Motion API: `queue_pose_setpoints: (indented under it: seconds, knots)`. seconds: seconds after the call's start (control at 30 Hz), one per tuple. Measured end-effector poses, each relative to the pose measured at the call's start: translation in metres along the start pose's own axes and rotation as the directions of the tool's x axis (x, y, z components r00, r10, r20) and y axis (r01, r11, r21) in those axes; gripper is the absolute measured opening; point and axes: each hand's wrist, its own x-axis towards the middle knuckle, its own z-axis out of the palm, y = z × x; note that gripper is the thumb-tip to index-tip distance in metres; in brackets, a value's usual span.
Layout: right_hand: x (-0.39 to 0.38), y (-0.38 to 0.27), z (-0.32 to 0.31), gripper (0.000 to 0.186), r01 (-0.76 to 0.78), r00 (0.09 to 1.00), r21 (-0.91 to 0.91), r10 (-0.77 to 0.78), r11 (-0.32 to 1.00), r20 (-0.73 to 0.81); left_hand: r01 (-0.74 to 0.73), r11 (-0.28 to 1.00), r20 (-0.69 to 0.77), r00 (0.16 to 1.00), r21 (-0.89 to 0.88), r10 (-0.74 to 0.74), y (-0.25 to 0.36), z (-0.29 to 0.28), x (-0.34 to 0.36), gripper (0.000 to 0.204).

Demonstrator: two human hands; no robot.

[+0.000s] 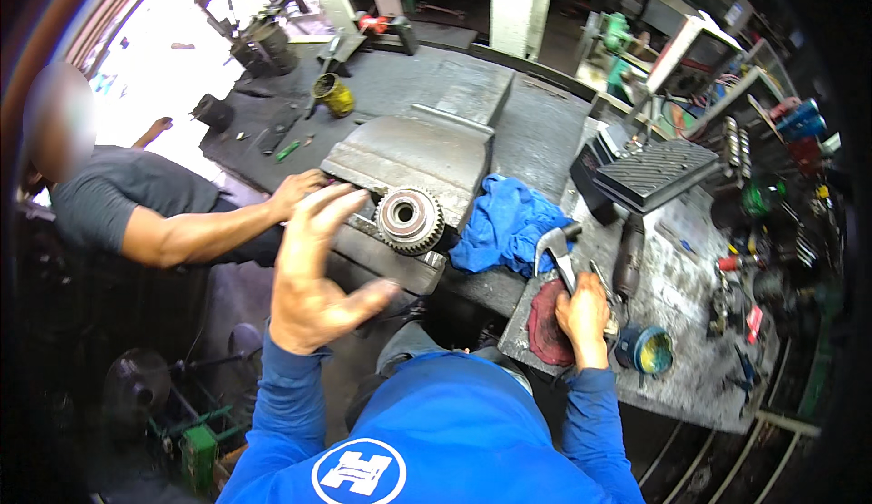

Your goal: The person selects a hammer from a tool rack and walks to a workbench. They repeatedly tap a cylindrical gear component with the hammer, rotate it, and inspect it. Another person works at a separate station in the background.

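My left hand (322, 272) is raised just left of a steel gear (408, 232), fingers spread and holding nothing. The gear, with a bore in its middle, rests flat at the front of a large metal vise (422, 159). My right hand (582, 313) grips a hammer (558, 252) at the bench's right side, over a dark red rag (547, 322). A blue cloth (500, 218) lies between the gear and the hammer. Beside my right hand stands a dark blue can (643, 350) with yellowish contents.
A co-worker (145, 195) at left reaches toward the vise with one hand (300, 186). The grey bench (272, 141) holds a yellow container (334, 97). A ribbed steel block (654, 168) and assorted tools crowd the right. A machine with a green frame (200, 449) stands lower left.
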Motion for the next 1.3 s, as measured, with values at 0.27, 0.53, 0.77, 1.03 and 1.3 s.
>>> queue_pose_setpoints:
  seconds: [0.27,0.53,0.77,1.03,1.3]
  knots:
    - [0.004,0.011,-0.003,0.028,0.039,0.998,0.095,-0.043,0.995,0.040,0.266,0.963,0.148,0.952,0.028,-0.267,0.036,0.027,0.036,0.099]
    - [0.008,0.023,-0.026,0.034,-0.050,0.986,0.273,0.004,0.961,0.166,0.279,0.925,-0.024,0.955,-0.258,-0.295,0.005,0.062,0.011,0.088]
    - [-0.003,-0.023,-0.129,0.045,-0.037,0.920,0.792,-0.289,0.609,0.265,0.212,0.965,-0.093,0.969,-0.153,-0.227,0.004,0.060,0.009,0.085]
    - [0.006,-0.143,-0.209,0.037,0.413,0.902,0.469,-0.423,0.781,-0.089,0.148,0.977,-0.046,0.987,-0.155,-0.157,0.002,0.052,0.021,0.077]
    - [-0.026,-0.117,-0.141,0.039,0.090,0.989,0.631,-0.146,0.770,0.037,0.357,0.507,0.267,0.932,-0.785,-0.244,-0.026,0.030,0.038,0.049]
